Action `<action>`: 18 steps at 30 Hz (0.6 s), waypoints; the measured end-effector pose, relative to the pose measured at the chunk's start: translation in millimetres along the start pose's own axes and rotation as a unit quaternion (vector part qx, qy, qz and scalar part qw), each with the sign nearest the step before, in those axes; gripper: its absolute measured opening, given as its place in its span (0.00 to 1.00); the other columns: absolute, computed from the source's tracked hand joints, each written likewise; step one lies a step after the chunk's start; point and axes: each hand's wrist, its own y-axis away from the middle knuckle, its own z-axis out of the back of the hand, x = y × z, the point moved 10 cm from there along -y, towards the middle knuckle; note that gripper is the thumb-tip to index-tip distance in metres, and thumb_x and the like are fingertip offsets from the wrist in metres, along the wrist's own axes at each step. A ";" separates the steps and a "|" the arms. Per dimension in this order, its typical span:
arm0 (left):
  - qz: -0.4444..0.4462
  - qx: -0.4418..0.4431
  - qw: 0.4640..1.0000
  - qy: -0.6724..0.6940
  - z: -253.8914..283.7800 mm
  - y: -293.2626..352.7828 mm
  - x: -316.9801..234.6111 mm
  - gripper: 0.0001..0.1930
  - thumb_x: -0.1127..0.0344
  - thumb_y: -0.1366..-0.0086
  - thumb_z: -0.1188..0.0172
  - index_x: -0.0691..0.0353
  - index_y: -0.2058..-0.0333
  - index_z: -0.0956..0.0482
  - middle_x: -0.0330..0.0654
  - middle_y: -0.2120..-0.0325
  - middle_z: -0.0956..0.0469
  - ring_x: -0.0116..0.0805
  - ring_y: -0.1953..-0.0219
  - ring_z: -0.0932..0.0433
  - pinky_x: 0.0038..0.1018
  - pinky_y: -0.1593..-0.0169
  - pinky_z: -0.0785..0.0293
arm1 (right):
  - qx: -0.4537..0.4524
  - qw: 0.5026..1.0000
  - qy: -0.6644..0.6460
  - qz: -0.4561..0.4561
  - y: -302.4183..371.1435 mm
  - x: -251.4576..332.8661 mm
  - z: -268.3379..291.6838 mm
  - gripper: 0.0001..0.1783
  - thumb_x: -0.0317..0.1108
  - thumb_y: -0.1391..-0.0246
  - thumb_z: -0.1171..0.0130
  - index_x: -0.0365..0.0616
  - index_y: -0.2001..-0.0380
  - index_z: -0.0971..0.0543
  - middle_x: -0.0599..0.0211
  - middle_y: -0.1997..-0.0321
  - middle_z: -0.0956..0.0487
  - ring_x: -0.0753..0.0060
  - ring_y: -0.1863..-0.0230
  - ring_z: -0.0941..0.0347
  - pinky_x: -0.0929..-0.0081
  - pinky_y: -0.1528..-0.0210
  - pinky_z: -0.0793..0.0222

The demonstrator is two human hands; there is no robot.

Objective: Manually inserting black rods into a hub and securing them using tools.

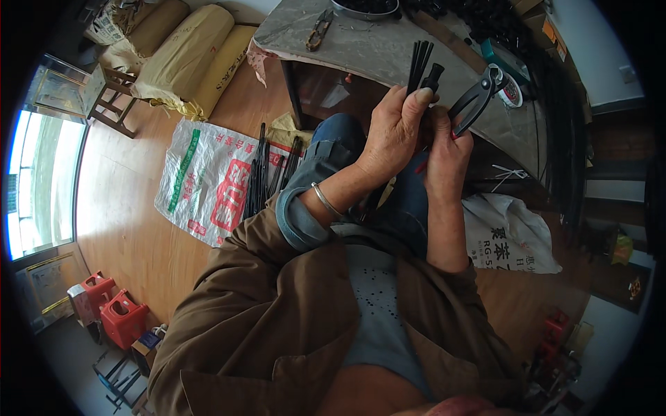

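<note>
Red plastic stools (pixel 122 320) at lower left, yellowish rolls (pixel 191 59) beside a wooden stool (pixel 97 89).

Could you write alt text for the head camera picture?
A person's left hand grips thin black rods, the right hand a plier-like tool, near a cluttered table. More rods lie over a white sack on the wooden floor.

One wide fisheye view looks steeply down from the person's head, over the jacket (pixel 257 305), with the left hand (pixel 392 132) and right hand (pixel 449 156) close below. The table (pixel 288 28) lies beyond, its edge bowed; floor (pixel 132 187) spreads leftward. The dim lower right is seemingly cluttered.
</note>
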 end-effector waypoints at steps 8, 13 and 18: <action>0.016 0.017 1.000 0.015 -3.0 -1.2 -3.7 0.26 0.45 0.29 0.57 0.66 0.59 0.24 0.34 0.78 0.26 0.16 0.81 0.34 0.16 0.79 0.39 | -0.021 0.996 0.035 0.076 -0.8 5.5 5.1 0.15 0.42 0.38 0.46 0.39 0.67 0.24 0.77 0.75 0.27 0.87 0.76 0.35 0.86 0.75 0.40; 0.091 0.103 0.988 0.066 -6.3 -4.9 8.2 0.30 0.43 0.29 0.62 0.66 0.58 0.22 0.34 0.77 0.25 0.18 0.79 0.34 0.17 0.78 0.36 | -0.014 0.984 0.108 0.142 -5.5 16.7 4.5 0.16 0.43 0.40 0.44 0.38 0.68 0.23 0.76 0.76 0.28 0.86 0.76 0.35 0.84 0.75 0.40; 0.139 0.103 0.981 0.086 1.4 -10.4 20.0 0.35 0.35 0.33 0.60 0.67 0.66 0.23 0.33 0.88 0.32 0.20 0.88 0.38 0.18 0.83 0.43 | 0.084 0.996 0.019 0.015 4.4 29.3 8.9 0.14 0.40 0.37 0.48 0.37 0.62 0.27 0.72 0.79 0.31 0.81 0.81 0.34 0.83 0.78 0.37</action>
